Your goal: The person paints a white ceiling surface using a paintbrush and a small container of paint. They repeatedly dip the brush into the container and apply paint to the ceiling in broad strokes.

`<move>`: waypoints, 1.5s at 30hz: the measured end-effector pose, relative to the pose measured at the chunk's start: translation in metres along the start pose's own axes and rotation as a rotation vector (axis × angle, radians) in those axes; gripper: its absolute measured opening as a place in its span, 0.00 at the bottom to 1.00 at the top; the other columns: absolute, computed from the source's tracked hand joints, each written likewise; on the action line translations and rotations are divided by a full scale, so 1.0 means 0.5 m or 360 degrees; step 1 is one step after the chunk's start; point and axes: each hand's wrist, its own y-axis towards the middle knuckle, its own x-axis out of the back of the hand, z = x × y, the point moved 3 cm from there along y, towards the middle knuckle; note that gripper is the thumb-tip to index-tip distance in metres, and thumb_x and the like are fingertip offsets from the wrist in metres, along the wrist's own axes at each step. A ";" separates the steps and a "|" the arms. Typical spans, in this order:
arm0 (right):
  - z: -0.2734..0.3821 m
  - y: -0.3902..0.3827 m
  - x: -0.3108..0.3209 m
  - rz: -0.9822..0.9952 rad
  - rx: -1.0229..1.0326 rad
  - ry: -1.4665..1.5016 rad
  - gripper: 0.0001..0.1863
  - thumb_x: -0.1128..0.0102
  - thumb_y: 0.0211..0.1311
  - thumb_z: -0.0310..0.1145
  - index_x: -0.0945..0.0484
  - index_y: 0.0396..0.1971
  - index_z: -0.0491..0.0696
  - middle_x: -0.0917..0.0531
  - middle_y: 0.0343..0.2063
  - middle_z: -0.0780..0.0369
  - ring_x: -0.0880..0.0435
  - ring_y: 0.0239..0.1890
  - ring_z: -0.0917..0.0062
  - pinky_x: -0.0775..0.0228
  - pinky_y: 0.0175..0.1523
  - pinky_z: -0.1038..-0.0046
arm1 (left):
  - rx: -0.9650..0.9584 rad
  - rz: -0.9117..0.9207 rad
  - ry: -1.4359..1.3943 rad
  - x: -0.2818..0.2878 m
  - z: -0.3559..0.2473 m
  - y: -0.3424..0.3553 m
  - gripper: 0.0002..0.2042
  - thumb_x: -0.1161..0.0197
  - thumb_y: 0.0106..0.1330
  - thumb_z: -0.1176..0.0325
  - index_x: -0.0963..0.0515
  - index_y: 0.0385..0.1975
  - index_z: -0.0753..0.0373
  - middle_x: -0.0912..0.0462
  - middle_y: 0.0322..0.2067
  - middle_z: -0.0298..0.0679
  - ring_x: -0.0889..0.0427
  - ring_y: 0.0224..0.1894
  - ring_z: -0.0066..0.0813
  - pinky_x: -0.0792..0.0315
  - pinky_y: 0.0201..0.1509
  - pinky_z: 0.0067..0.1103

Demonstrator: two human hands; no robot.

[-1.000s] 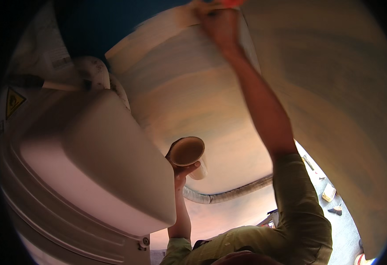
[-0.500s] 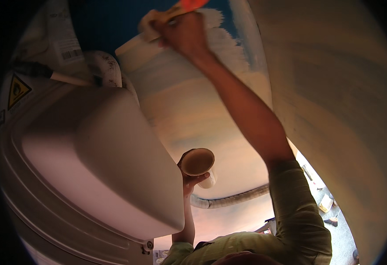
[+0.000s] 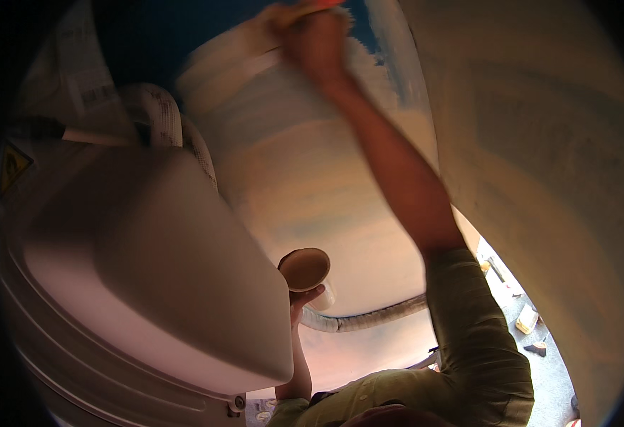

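Observation:
My right hand [image 3: 317, 46] is raised at the top of the view, fingers closed round a paintbrush [image 3: 278, 21] with a yellowish and red handle. The brush is blurred, and its head lies close to the curved wall [image 3: 312, 164]. That wall carries cream paint with a ragged upper edge against a dark blue area [image 3: 159, 50]. Lower down, my left hand [image 3: 302, 300] is wrapped round a pale cup [image 3: 306, 269], whose open top faces me. The cup's inside looks beige; how full it is I cannot make out.
A large white rounded housing [image 3: 184, 285] fills the left side, close to my left arm. Behind it run a pale hose [image 3: 164, 117] and a yellow warning triangle [image 3: 14, 169]. A ribbed hose [image 3: 369, 319] curves below the cup. Another curved panel [image 3: 539, 164] bounds the right.
My right hand has moved right and slightly up with the paintbrush. The cup in my left hand sits a little lower and further left, while the view itself has shifted slightly.

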 end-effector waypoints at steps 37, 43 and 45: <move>-0.030 0.042 0.136 0.0407 0.0201 -0.0612 0.09 0.34 0.65 0.32 0.17 0.33 0.41 0.14 0.31 0.54 0.13 0.33 0.64 0.21 0.39 0.66 | 0.0156 0.0384 -0.0177 -0.041 0.091 0.018 0.37 0.16 0.40 0.73 0.23 0.56 0.66 0.15 0.48 0.39 0.17 0.51 0.31 0.25 0.59 0.30; -0.026 0.186 0.085 0.0441 0.0289 -0.0518 0.10 0.32 0.65 0.33 0.13 0.41 0.43 0.11 0.40 0.53 0.11 0.41 0.61 0.21 0.49 0.68 | 0.0146 0.0411 -0.0142 -0.039 0.101 0.027 0.37 0.15 0.40 0.75 0.23 0.56 0.66 0.15 0.48 0.39 0.17 0.51 0.32 0.24 0.59 0.31; -0.045 0.202 0.038 0.0549 0.0239 -0.0600 0.11 0.33 0.66 0.34 0.13 0.43 0.43 0.11 0.42 0.54 0.11 0.42 0.60 0.21 0.51 0.67 | 0.0181 0.0297 -0.0143 -0.015 0.092 0.012 0.37 0.16 0.40 0.75 0.23 0.56 0.67 0.15 0.48 0.39 0.17 0.51 0.32 0.24 0.59 0.31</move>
